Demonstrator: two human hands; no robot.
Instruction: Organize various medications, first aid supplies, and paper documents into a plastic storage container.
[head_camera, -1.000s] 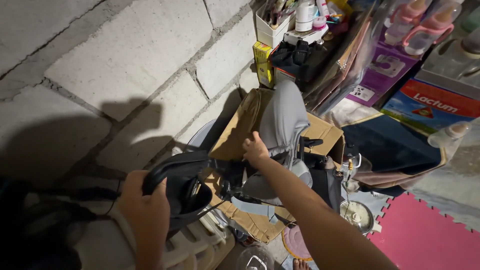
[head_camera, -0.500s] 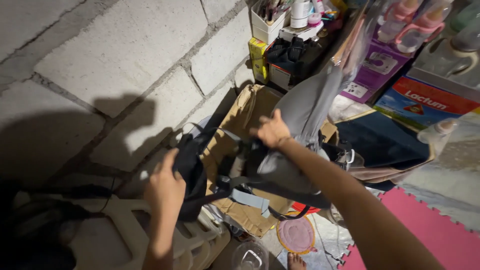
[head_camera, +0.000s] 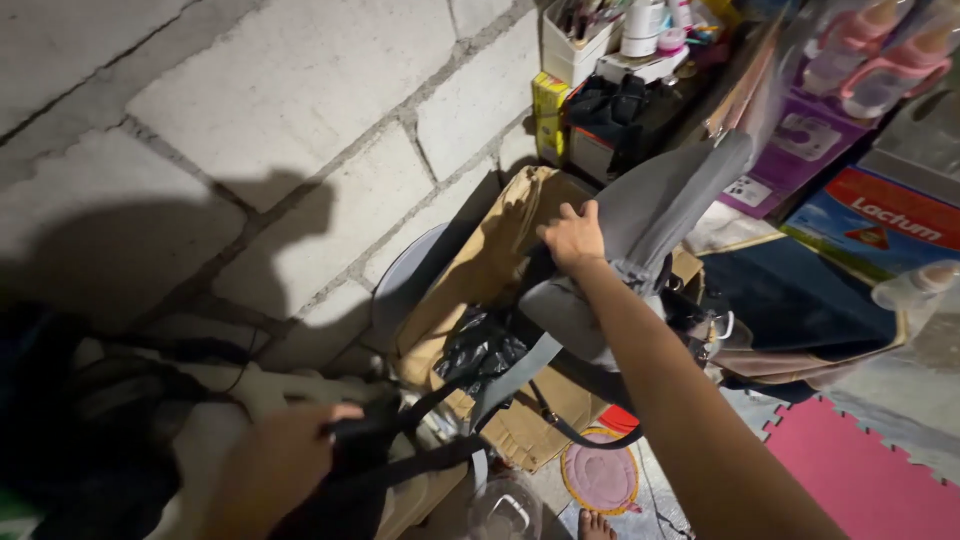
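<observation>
Against a block wall, my right hand (head_camera: 572, 236) clutches the grey baby carrier (head_camera: 650, 215), left hand (head_camera: 275, 462) gripping its black strap (head_camera: 400, 432); dangling webbing could snag the cardboard box (head_camera: 490, 260).

Right hand (head_camera: 572, 236) reaches far forward, fingers curled shut; left hand (head_camera: 275, 465) low, fist clenched

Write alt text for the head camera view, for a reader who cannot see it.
Seen from above, a person's right hand grips a grey padded carrier over an open cardboard box, while the left hand holds its black straps low down. A grey block wall stands behind; a cluttered shelf and pink foam mat lie to the right.
</observation>
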